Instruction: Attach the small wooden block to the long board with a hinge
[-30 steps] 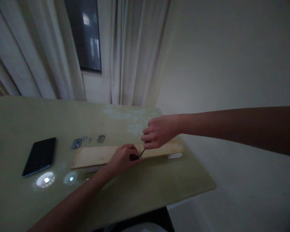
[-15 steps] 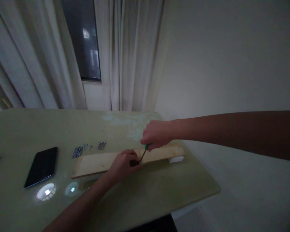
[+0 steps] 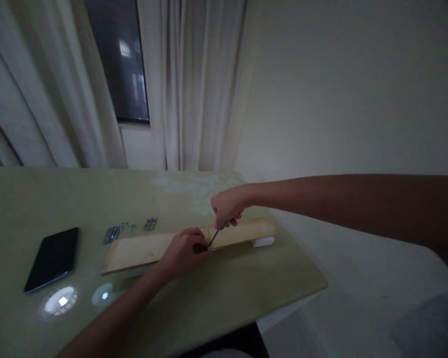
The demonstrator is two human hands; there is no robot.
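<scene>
My right hand [image 3: 229,205] is wrapped round the handle of a screwdriver [image 3: 217,235], whose thin shaft slants down to the left. Its tip meets the near edge of the pale wooden boards [image 3: 142,251], close to the seam between them. Right beside the tip, my left hand [image 3: 184,251] is closed at that edge, thumb and fingers pinched around a spot in dark shadow. What sits between those fingertips is too small and dim to make out.
Beyond the boards lie a grey metal hinge [image 3: 150,224], several loose screws [image 3: 127,226] and another metal fitting [image 3: 111,234]. A black tablet [image 3: 52,259] rests at left. A white block [image 3: 263,241] props the boards' right end. The table's corner [image 3: 323,284] is at right.
My right hand has turned around the screwdriver handle, its fingers now curled differently. The left hand keeps its place at the board edge. The whole view has shifted slightly.
</scene>
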